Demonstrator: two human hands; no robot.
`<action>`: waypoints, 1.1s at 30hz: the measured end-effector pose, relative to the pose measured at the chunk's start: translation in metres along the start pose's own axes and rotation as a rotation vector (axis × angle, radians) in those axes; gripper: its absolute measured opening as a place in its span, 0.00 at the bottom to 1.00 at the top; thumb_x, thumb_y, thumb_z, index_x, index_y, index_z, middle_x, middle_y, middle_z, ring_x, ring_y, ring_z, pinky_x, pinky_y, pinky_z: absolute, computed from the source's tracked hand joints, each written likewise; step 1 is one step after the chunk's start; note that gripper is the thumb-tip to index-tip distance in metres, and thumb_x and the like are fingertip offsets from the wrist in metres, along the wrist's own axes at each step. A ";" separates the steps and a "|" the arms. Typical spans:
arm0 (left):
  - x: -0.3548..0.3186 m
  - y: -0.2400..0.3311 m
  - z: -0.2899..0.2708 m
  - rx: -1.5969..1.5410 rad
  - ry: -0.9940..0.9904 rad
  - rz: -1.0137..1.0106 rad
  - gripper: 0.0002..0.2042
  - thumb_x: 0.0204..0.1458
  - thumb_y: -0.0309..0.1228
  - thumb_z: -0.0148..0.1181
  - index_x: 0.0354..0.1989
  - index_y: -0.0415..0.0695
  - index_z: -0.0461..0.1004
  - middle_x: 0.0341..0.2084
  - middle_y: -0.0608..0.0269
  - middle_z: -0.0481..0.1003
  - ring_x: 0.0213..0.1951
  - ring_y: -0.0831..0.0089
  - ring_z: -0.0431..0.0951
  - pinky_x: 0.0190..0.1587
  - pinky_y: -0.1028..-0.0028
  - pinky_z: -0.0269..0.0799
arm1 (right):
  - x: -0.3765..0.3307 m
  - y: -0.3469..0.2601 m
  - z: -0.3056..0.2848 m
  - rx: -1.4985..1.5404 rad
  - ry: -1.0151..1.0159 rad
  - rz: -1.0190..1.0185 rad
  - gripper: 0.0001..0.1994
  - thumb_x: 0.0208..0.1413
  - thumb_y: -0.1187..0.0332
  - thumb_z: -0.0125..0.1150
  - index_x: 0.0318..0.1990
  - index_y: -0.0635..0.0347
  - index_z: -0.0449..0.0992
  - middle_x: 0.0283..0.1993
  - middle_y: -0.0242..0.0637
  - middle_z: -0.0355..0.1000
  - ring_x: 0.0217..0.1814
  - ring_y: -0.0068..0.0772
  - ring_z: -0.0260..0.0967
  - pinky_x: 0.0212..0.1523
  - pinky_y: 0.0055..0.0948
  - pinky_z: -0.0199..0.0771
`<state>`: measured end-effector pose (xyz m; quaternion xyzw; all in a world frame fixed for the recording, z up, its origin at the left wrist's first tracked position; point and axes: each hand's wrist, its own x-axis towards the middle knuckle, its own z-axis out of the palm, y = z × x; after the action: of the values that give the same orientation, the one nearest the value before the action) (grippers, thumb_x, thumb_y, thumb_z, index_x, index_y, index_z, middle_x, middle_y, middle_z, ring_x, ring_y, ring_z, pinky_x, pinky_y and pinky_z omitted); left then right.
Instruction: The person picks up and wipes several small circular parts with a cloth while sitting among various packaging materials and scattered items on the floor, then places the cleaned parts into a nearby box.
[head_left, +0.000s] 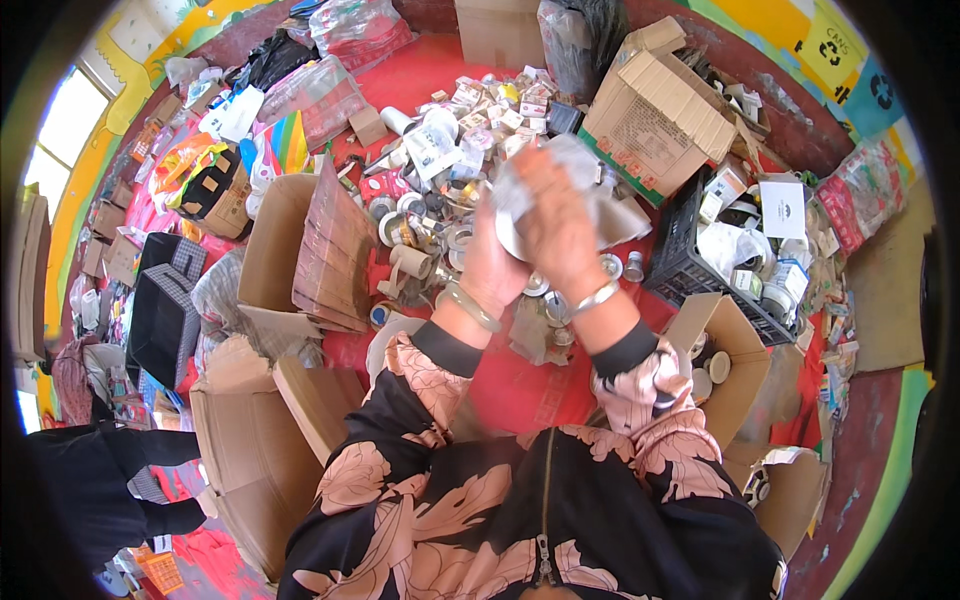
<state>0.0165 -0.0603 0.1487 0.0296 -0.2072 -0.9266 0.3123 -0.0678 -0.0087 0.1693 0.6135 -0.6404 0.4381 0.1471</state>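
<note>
In front of my chest both hands are raised over the heap, close together. My left hand (492, 258) is closed round a white rounded object (508, 232), whose kind is mostly hidden. My right hand (562, 225) lies over that object from the right, its fingers smeared by motion. Thin clear plastic (580, 160) shows beside the right fingers, also blurred; I cannot tell which hand holds it. Below and behind the hands lies a pile of tape rolls (403, 232), small round containers and loose wrapping on a red floor covering (500, 385).
Open cardboard boxes (250, 440) stand at my left, with another (735, 350) at my right. A black crate (700, 265) full of mixed items sits to the right. Small boxes (510, 105) are heaped behind. A person in black (90, 490) is at the lower left.
</note>
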 end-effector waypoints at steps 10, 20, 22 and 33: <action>0.000 0.004 0.008 0.016 -0.020 0.000 0.27 0.57 0.51 0.33 0.58 0.46 0.57 0.55 0.61 0.61 0.57 0.65 0.60 0.60 0.64 0.53 | 0.006 0.007 0.004 -0.082 0.029 -0.089 0.24 0.39 0.79 0.50 0.50 0.63 0.66 0.55 0.47 0.63 0.59 0.48 0.58 0.60 0.40 0.55; 0.001 0.038 0.005 -0.068 -0.042 0.087 0.34 0.51 0.59 0.37 0.59 0.47 0.55 0.56 0.53 0.59 0.55 0.49 0.61 0.52 0.42 0.57 | 0.001 0.098 -0.098 1.245 0.841 0.895 0.17 0.60 0.61 0.42 0.51 0.61 0.65 0.51 0.39 0.66 0.53 0.37 0.63 0.55 0.35 0.62; 0.003 0.036 0.004 -0.054 -0.039 0.105 0.33 0.51 0.58 0.39 0.59 0.46 0.55 0.56 0.54 0.59 0.55 0.51 0.61 0.53 0.46 0.59 | 0.002 0.090 -0.095 1.280 0.814 0.826 0.18 0.60 0.60 0.41 0.52 0.60 0.64 0.52 0.38 0.65 0.53 0.37 0.63 0.55 0.35 0.61; 0.004 0.016 -0.005 0.094 0.053 0.185 0.30 0.53 0.53 0.42 0.56 0.42 0.59 0.52 0.57 0.64 0.54 0.61 0.64 0.57 0.61 0.58 | -0.019 -0.003 0.013 -0.002 -0.138 0.076 0.26 0.44 0.75 0.54 0.55 0.60 0.62 0.61 0.50 0.53 0.65 0.51 0.47 0.63 0.43 0.46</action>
<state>0.0233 -0.0756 0.1506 0.0494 -0.2439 -0.8820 0.4001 -0.0569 -0.0054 0.1486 0.6174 -0.6723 0.3991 0.0865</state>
